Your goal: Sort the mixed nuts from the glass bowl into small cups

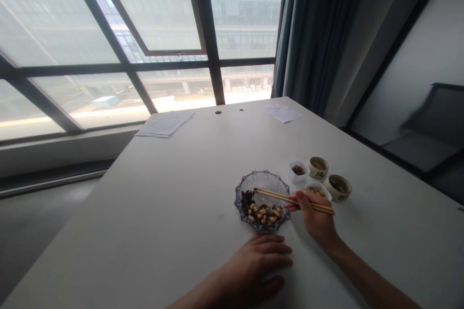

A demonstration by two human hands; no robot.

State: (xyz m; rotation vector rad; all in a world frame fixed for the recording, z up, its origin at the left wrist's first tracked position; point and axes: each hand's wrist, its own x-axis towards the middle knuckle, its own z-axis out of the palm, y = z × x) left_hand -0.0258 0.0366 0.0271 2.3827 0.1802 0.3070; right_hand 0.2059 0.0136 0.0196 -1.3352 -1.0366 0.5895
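Observation:
My right hand is closed around a pair of wooden chopsticks, whose tips reach over a scalloped glass bowl. Pale nuts that look like pistachios lie along the bowl's near side, and small dark pieces are heaped at its left. I cannot see anything pinched between the chopstick tips. My left hand rests on the table just in front of the bowl, fingers stretched out and holding nothing. Behind my right hand stands a white dish with pale nuts, partly hidden by that hand.
Another white dish holds dark bits, beside two beige cups with dark marks. Papers lie at the table's far left, more sheets at the far right. Windows and a dark curtain stand beyond the white table.

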